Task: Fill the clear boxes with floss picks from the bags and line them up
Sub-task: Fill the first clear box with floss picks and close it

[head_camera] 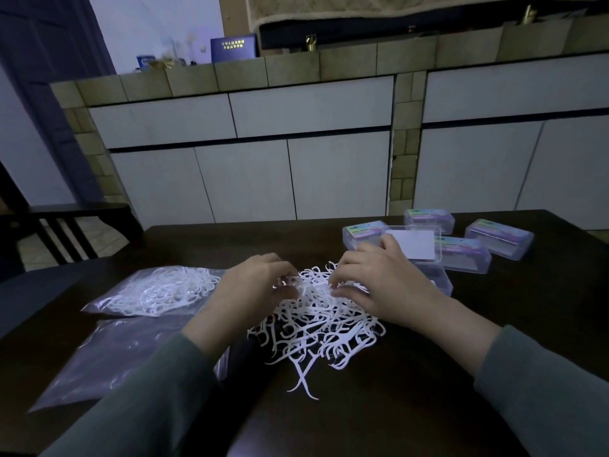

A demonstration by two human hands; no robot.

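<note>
- Two hands work a loose pile of white floss picks (316,318) on the dark table (494,324).
- Left hand (253,285) — fingers curled, pinching a few picks at the pile's far edge.
- Right hand (379,285) rests spread on the pile, fingers relaxed.
- Open clear box (425,245) lies just behind the right hand — closed boxes (499,237) beyond it.
- Full bag (158,291) and flat bag (112,354) lie left.
</note>
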